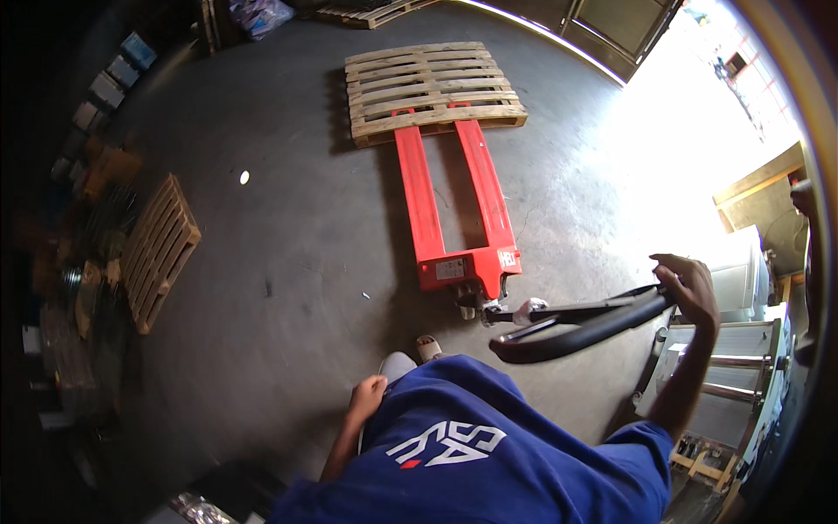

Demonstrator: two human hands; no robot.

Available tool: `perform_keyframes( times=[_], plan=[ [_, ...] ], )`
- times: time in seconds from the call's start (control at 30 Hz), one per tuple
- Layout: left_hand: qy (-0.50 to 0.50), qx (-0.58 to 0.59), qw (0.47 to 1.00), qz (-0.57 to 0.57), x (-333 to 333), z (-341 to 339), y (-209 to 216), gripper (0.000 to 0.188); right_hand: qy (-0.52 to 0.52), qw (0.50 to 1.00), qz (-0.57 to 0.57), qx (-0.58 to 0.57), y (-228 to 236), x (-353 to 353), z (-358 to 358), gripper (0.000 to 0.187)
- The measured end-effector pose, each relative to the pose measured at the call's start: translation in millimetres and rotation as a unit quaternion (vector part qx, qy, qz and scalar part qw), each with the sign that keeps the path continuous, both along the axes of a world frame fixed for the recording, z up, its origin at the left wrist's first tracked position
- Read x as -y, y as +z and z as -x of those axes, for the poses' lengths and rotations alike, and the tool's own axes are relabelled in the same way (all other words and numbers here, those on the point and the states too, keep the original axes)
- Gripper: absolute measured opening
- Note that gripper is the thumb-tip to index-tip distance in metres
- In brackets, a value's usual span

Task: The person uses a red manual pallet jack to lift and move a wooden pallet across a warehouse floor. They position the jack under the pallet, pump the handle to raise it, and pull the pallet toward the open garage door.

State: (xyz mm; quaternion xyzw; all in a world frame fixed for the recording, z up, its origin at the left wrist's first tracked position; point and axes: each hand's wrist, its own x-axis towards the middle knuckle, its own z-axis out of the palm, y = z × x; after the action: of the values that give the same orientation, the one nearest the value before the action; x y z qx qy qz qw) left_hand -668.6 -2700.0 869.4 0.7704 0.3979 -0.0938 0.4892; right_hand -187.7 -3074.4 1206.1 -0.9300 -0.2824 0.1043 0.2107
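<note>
A red pallet jack (422, 192) stands in front of me, its two forks pointing away. The fork tips reach under the near edge of a wooden pallet (428, 83) that lies flat on the floor. The jack's black loop handle (572, 336) leans over to the right. My right hand (694, 293) is closed round the far right end of that handle, with one finger sticking out. My left hand (367, 397) hangs by my left thigh with its fingers curled in, and nothing shows in it.
Another wooden pallet (164, 253) leans at the left near stacked goods. A machine with metal rollers (729, 375) stands close on the right, with a white box-shaped unit (731, 271) behind it. Bright light enters through a doorway (681, 113). A further pallet (380, 12) lies at the back.
</note>
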Motion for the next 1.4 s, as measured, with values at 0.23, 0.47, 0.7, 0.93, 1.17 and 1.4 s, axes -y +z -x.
perform_keyframes(
  times=[0.23,0.47,0.7,0.93,1.17,1.4],
  plan=[
    [0.095,0.058,0.992,0.059,-131,-35,-88,0.024,0.160,0.935,0.246,-0.200,28,-17,-15,0.075],
    [0.069,0.081,0.994,-0.004,-275,-188,-73,0.033,0.039,0.922,0.304,-0.236,22,-33,-16,0.057],
    [0.164,-0.011,0.984,0.066,-317,-168,-92,0.032,-0.032,0.944,0.298,-0.140,8,-4,-2,0.052],
    [0.064,-0.123,0.990,0.035,-310,-103,-145,0.039,-0.077,0.928,0.336,-0.139,8,-3,0,0.049],
    [0.157,-0.101,0.974,0.129,-351,-123,-152,0.037,-0.102,0.932,0.319,-0.141,5,5,7,0.052],
    [0.203,-0.107,0.965,0.126,-377,-159,-141,0.035,-0.197,0.916,0.300,-0.180,6,11,17,0.060]
  ],
)
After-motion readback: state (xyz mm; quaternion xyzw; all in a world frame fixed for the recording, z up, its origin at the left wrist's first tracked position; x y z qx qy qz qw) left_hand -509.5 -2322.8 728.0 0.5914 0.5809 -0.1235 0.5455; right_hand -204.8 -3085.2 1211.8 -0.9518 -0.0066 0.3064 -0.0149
